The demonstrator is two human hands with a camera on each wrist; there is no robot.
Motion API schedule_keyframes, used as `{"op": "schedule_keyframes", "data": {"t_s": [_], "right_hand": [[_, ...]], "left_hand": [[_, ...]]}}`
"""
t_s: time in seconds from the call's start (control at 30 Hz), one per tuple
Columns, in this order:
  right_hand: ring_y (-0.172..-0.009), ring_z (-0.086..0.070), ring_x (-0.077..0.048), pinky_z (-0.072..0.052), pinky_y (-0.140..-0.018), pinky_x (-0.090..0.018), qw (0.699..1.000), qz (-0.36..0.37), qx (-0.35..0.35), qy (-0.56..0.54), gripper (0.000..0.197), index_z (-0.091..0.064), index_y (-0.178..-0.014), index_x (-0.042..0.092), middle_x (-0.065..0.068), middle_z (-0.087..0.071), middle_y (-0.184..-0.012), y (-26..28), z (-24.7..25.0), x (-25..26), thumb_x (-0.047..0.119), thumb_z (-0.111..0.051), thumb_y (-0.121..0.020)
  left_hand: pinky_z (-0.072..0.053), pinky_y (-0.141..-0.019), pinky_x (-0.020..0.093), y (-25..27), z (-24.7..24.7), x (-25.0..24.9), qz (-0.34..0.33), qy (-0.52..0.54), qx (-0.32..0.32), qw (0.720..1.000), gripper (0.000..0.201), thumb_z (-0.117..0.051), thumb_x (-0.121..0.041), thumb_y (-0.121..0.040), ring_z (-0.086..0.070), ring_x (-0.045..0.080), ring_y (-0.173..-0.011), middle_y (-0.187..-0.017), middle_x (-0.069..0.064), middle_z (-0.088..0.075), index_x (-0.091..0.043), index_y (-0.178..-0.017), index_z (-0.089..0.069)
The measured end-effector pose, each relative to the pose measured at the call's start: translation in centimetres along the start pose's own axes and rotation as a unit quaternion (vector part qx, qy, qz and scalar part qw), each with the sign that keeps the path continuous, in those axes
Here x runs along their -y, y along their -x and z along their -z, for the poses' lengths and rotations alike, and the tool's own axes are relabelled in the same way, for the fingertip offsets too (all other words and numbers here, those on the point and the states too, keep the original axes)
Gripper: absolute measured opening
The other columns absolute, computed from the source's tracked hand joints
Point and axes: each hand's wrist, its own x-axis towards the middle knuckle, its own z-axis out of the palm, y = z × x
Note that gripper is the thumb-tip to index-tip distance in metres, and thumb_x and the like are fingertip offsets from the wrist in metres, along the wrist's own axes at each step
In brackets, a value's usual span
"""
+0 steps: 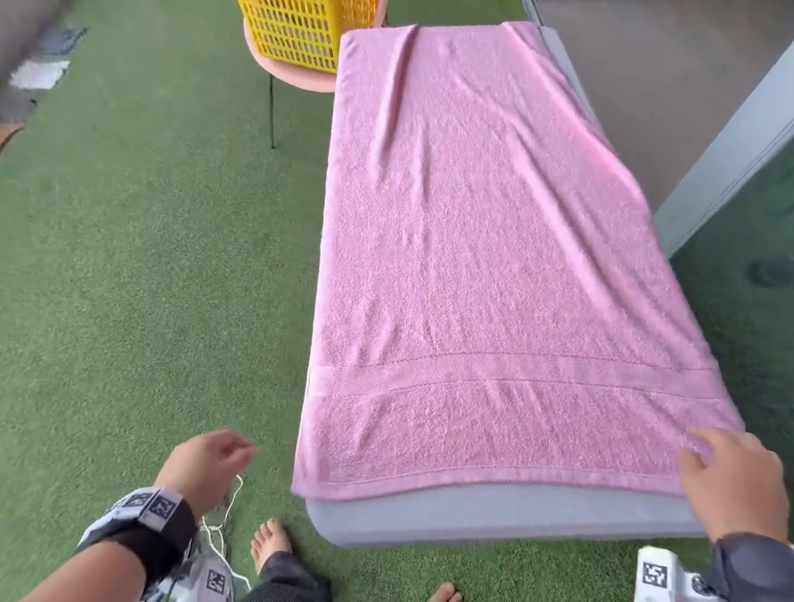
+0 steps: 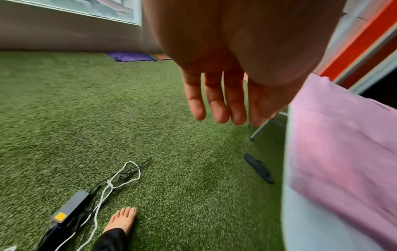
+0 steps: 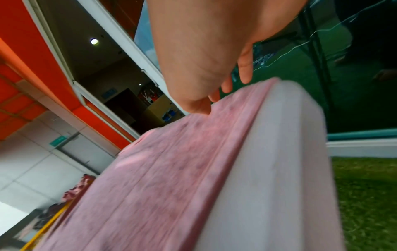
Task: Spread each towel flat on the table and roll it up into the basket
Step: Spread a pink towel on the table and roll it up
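Observation:
A pink towel (image 1: 484,262) lies spread flat along the grey table (image 1: 505,521), with light creases and its near hem a little back from the table's front edge. My right hand (image 1: 704,448) rests on the towel's near right corner, fingers relaxed; in the right wrist view the thumb touches the towel (image 3: 171,169) while the other fingertips (image 3: 246,78) reach past the table's corner. My left hand (image 1: 241,453) hangs left of the table over the turf, its straight fingers (image 2: 217,108) holding nothing. The yellow basket (image 1: 294,19) stands beyond the table's far left corner.
The basket sits on a pink chair (image 1: 290,73) and holds grey and pink cloth. Cables and a power pack (image 2: 71,205) lie by my bare left foot (image 1: 271,541). A black sandal (image 2: 259,168) lies under the table. Several cloths (image 1: 36,72) line the left wall. A glass partition (image 1: 755,128) stands on the right.

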Motion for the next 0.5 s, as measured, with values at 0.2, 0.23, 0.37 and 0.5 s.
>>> {"op": "schedule_keyframes", "data": {"t_s": [0.2, 0.23, 0.37, 0.5], "right_hand": [[-0.087, -0.060, -0.022, -0.048, -0.073, -0.034, 0.990, 0.109, 0.036, -0.079, 0.012, -0.070, -0.089, 0.022, 0.005, -0.067, -0.090, 4.1, -4.2, 16.2, 0.015, -0.061, -0.090], [-0.081, -0.062, -0.020, -0.050, -0.071, -0.034, 0.987, 0.113, 0.043, -0.101, 0.012, -0.070, -0.085, 0.024, 0.007, -0.068, -0.085, 4.8, -5.1, 19.1, 0.016, -0.063, -0.090], [-0.067, -0.065, -0.017, -0.053, -0.068, -0.035, 0.978, 0.102, 0.091, -0.156, 0.012, -0.071, -0.079, 0.027, 0.011, -0.068, -0.066, 7.6, -8.7, 28.9, 0.017, -0.069, -0.086], [-0.066, -0.065, -0.011, -0.052, -0.067, -0.033, 0.972, 0.093, 0.186, -0.106, 0.020, -0.063, -0.081, 0.040, 0.023, -0.065, -0.065, 9.9, -12.2, 33.9, 0.022, -0.072, -0.083]], "left_hand": [[-0.046, -0.047, 0.021, -3.3, 4.8, 8.9, 0.061, 0.099, -0.004, 0.993, 0.010, -0.064, -0.027, -0.094, -0.057, 0.012, -0.055, -0.071, 0.000, -0.070, -0.024, -0.087, -0.070], [-0.045, -0.047, 0.020, -4.1, 5.9, 10.6, 0.065, 0.103, -0.004, 0.993, 0.010, -0.065, -0.027, -0.094, -0.058, 0.012, -0.054, -0.070, -0.001, -0.070, -0.024, -0.086, -0.071], [-0.046, -0.059, 0.013, -7.1, 10.5, 18.5, 0.069, 0.046, 0.042, 0.996, 0.009, -0.064, -0.034, -0.094, -0.065, -0.002, -0.067, -0.076, -0.013, -0.071, -0.031, -0.088, -0.070], [-0.046, -0.066, 0.013, -8.7, 15.2, 27.0, 0.128, -0.015, 0.083, 0.988, 0.010, -0.066, -0.043, -0.087, -0.064, -0.006, -0.073, -0.076, -0.019, -0.071, -0.036, -0.081, -0.069]]}}
